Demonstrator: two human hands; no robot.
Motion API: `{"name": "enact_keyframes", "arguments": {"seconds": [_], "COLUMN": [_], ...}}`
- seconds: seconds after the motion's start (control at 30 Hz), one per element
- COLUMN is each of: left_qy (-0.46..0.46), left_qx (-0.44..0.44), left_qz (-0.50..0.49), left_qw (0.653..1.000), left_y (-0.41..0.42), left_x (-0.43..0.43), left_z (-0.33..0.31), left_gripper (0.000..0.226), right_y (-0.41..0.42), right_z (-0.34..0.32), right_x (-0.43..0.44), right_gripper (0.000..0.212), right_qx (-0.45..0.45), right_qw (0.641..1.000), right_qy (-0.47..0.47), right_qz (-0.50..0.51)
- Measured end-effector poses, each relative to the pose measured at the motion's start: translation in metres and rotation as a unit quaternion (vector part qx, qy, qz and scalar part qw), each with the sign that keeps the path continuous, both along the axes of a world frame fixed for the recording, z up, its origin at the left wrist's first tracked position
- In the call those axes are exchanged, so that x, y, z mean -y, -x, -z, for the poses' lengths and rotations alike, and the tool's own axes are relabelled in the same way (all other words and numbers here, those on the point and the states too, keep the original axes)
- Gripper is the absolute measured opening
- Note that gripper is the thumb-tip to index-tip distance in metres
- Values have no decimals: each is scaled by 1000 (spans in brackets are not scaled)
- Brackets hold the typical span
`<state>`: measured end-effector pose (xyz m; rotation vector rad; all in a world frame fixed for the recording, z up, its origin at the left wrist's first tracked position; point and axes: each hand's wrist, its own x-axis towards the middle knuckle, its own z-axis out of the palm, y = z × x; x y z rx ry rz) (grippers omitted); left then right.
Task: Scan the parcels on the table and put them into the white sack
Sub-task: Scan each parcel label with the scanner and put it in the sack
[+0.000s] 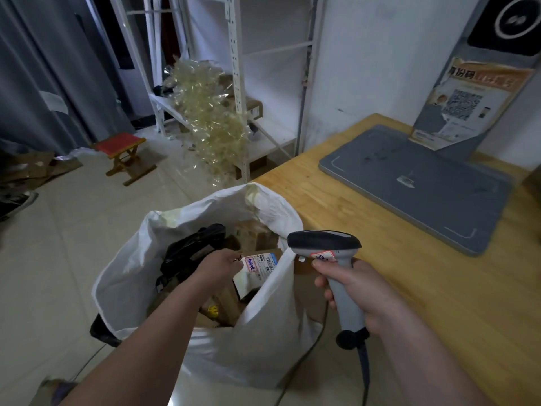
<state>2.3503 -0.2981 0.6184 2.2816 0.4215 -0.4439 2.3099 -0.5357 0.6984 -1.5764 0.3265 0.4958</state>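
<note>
Head view: the left hand point(221, 263) reaches into the open white woven sack point(263, 326), its grip loose and empty just beside a labelled cardboard parcel point(257, 269) inside. The right hand point(358, 291) has its grip wrapped around a grey handheld barcode scanner point(330, 253), beside the sack over the wooden bench point(395, 259).

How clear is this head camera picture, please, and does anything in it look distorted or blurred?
Head view: wide-angle bending curves the shelving frame and the wooden table edge; the left hand inside the white sack is slightly motion-blurred; the right hand and barcode scanner read sharper; lighting is soft, without harsh glare.
</note>
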Motion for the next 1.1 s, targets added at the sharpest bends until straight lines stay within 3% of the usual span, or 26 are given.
{"name": "enact_keyframes", "arguments": {"seconds": [0.3,0.53,0.8,1.0,1.1], "left_qy": [82,143,177,168,145], "left_qx": [128,167,153,152,156], "left_qz": [55,189,310,406,441], "left_qw": [987,957,921,886,872], "left_y": [-22,-22,6,35,47], "left_x": [98,243,421,539,594], "left_z": [-63,-99,-99,-94,-93], "left_gripper": [21,24,18,28,36], "right_y": [15,45,93,131,149], "right_z": [-10,-20,-33,-27,-24], "right_x": [77,184,331,432,472], "right_gripper": [14,16,19,27,20], "right_qx": [26,46,89,112,117], "right_qw": [996,978,916,870,854], "right_qy": [-6,-9,4,24,31], "right_qz": [81,205,390,479,505]}}
